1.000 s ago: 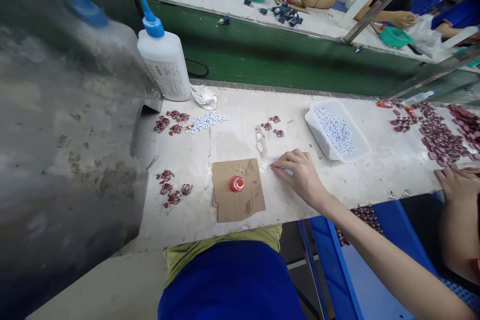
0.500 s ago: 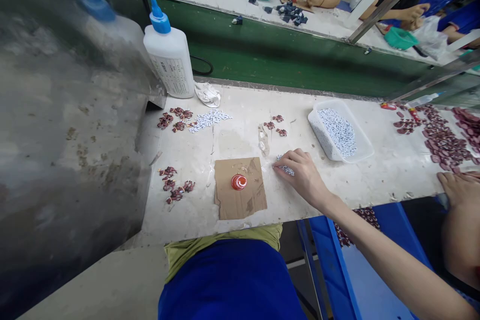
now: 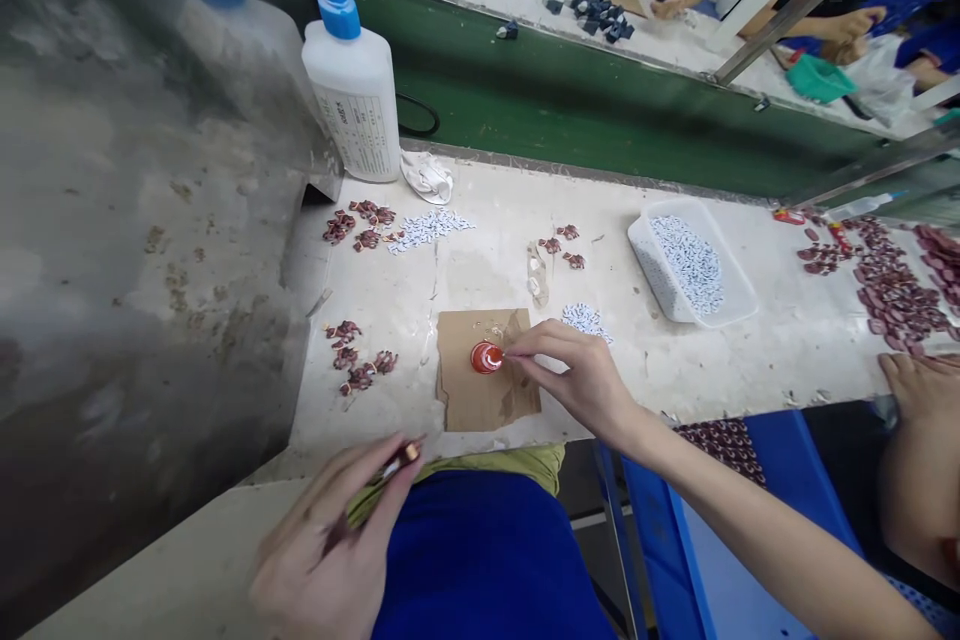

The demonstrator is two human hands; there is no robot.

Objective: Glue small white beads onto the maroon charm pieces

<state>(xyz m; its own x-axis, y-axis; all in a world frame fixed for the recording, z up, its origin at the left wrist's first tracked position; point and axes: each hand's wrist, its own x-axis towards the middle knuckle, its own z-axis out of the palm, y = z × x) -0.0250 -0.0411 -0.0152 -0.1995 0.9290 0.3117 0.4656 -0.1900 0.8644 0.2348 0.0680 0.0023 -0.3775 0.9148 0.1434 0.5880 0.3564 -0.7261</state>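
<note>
in the head view, our left hand [image 3: 337,540] is at the near left, in front of the table's near edge, and pinches a small brown piece [image 3: 411,450] between thumb and forefinger. our right hand [image 3: 574,370] reaches in over the table [image 3: 390,300] from the near right, thumb and forefinger pressed together at the right side of a red cap [image 3: 487,357]; what sits between those tips is too small for us to tell. the cap stands on a square of cardboard [image 3: 469,405] near the table's near edge.

just beyond our right hand we have a small heap of white chips [image 3: 586,321], and farther right a clear tub [image 3: 739,308] filled with more chips [image 3: 686,265]. a third spread of chips [image 3: 431,229] lies far left, touching a brown cluster [image 3: 340,227]. another cluster [image 3: 364,377] lies left of the cardboard, and three brown bits [image 3: 550,245] lie beyond it. a bottle [image 3: 352,110] with a blue nozzle stands upright at the far left, with a rag [image 3: 427,178] just right of it. at the far right, a co-worker's hand [image 3: 919,385] rests near a broad spread of brown pieces [image 3: 889,290].
</note>
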